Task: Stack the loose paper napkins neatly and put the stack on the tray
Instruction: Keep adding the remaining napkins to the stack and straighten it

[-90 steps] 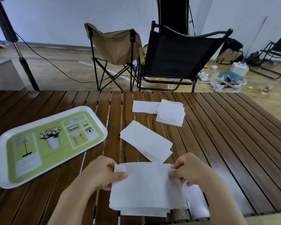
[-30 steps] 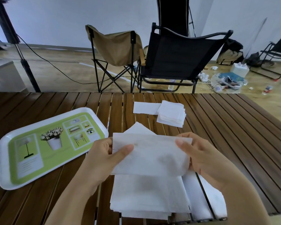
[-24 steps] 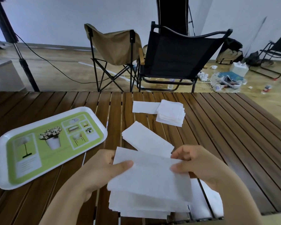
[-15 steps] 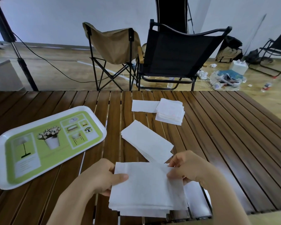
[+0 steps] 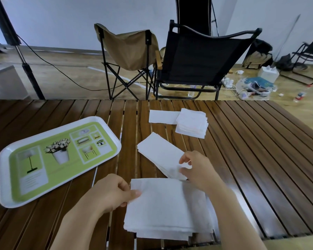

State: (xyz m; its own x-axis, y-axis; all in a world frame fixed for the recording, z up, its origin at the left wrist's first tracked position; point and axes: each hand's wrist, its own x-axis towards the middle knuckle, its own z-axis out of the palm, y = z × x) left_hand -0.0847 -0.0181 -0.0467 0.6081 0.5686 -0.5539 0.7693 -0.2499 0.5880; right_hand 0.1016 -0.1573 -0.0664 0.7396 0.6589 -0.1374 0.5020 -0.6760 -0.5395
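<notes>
A stack of white paper napkins (image 5: 167,208) lies near the table's front edge. My left hand (image 5: 114,192) pinches its left edge between thumb and fingers. My right hand (image 5: 197,170) has reached forward to a slanted pile of napkins (image 5: 159,154) in the middle of the table, and its thumb and fingers pinch that pile's near right end. A single napkin (image 5: 162,116) and a small square pile (image 5: 192,125) lie farther back. The white tray with a green printed centre (image 5: 58,157) sits to the left, with nothing on it.
The napkins and tray lie on a dark slatted wooden table (image 5: 260,150). Beyond its far edge stand a tan folding chair (image 5: 128,49) and a black folding chair (image 5: 202,58). A light stand (image 5: 23,64) rises at the far left, and clutter lies on the floor at the right.
My right hand has let go of the near stack's right edge and moved forward to the slanted pile. My left hand stays on the stack's left edge.
</notes>
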